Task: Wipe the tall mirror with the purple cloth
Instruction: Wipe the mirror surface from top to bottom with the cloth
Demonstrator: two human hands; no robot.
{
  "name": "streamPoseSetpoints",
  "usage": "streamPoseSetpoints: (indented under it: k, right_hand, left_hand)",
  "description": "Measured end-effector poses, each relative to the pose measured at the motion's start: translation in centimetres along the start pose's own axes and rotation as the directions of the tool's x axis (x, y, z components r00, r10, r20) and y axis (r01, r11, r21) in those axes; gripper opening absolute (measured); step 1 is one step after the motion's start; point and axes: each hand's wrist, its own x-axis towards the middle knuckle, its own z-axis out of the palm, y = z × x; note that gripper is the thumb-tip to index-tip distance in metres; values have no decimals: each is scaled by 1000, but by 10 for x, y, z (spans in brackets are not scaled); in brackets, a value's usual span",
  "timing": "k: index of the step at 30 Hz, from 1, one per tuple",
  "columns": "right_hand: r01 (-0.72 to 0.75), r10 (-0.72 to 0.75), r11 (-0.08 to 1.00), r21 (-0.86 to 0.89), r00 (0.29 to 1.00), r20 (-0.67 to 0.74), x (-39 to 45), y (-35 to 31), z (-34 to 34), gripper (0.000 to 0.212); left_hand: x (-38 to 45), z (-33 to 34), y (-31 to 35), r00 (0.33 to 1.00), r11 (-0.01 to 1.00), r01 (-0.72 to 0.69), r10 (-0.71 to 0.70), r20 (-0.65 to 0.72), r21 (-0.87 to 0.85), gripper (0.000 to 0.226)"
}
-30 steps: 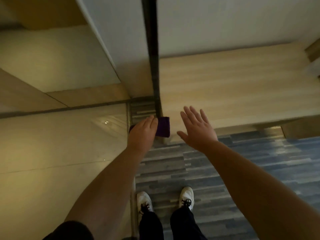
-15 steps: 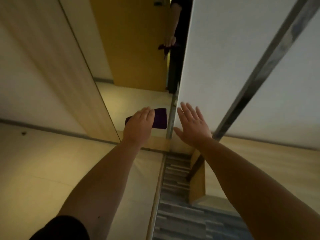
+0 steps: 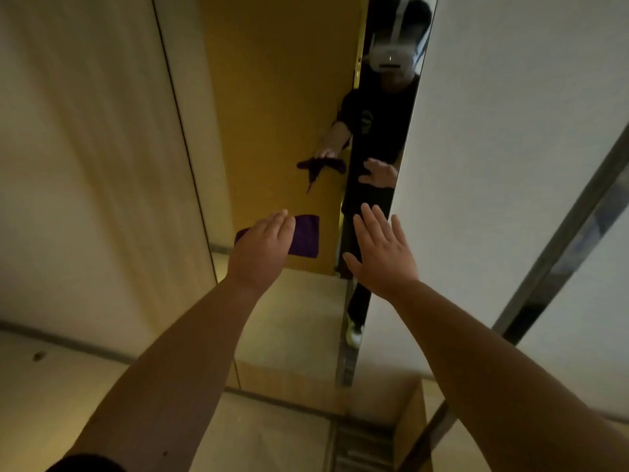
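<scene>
Left hand [image 3: 263,248] flat, fingers straight, pressing the purple cloth [image 3: 304,235] against the tall mirror [image 3: 282,97]. Cloth sits folded under the fingers, its right part showing, near the mirror's right edge. Right hand [image 3: 381,252] spread wide, holding nothing, just beside that edge by the white wall panel [image 3: 510,131]. Reflection shows both hands.

Both arms extended forward. Left hand [image 3: 263,247] flat, fingers straight together. Right hand [image 3: 381,253] open, fingers spread.
</scene>
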Motion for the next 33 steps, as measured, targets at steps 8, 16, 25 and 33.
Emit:
streamPoseSetpoints:
  k: [8, 16, 25, 33]
  right_hand:
    - [-9, -5, 999, -43, 949, -315, 139, 49, -67, 73]
    - [8, -101, 984, -176, 843, -528, 260, 73, -166, 70]
    - [-6, -158, 966, -259, 779, -607, 347, 46, -223, 70]
    - [-158, -87, 944, -289, 727, -681, 405, 20, -246, 70]
  left_hand:
    - [154, -36, -46, 978, 994, -57, 75, -196, 93, 63]
    - [270, -100, -101, 928, 990, 44, 8, -372, 132, 61]
    - [326, -129, -179, 884, 977, 44, 60, -464, 210, 65]
    - [375, -148, -245, 797, 970, -95, 210, -566, 226, 45]
